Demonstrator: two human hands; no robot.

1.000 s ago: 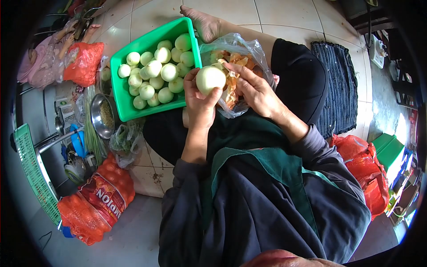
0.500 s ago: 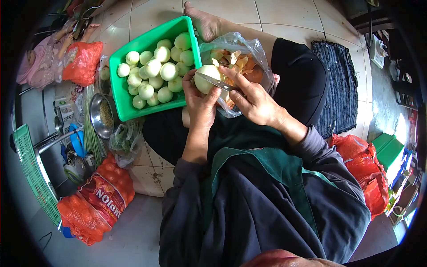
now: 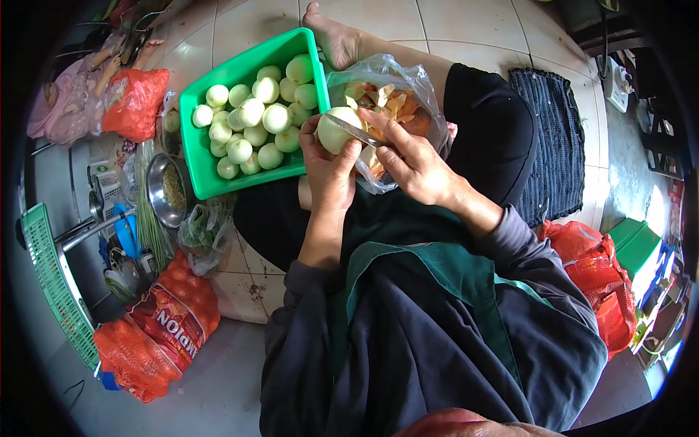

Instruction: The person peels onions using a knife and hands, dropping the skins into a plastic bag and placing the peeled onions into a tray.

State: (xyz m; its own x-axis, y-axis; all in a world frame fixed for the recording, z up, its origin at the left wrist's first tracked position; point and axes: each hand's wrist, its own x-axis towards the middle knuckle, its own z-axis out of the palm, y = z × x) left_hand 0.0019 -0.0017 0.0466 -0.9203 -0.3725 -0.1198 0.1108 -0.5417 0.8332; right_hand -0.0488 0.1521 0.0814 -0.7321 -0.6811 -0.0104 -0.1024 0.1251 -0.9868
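Observation:
My left hand (image 3: 329,171) is wrapped round a pale peeled onion (image 3: 333,135). My right hand (image 3: 416,156) grips a knife (image 3: 355,132), its blade lying across the onion's upper side. The knife's handle is mostly hidden in my right fingers. Beneath both hands, a clear plastic bag (image 3: 426,81) holds orange-brown onion skins (image 3: 397,109). Just left of my left hand stands a green plastic tub (image 3: 200,171) with many peeled onions (image 3: 250,111) in it.
A red mesh sack of onions (image 3: 164,328) lies at lower left, near a metal bowl (image 3: 155,191). Red mesh bags (image 3: 593,269) sit at right, and a dark woven mat (image 3: 547,146) lies beyond my knee. Another person (image 3: 73,102) is at upper left.
The onion and the knife blade have shifted very slightly in my hands, with the blade turned a little. Everything else looks the same.

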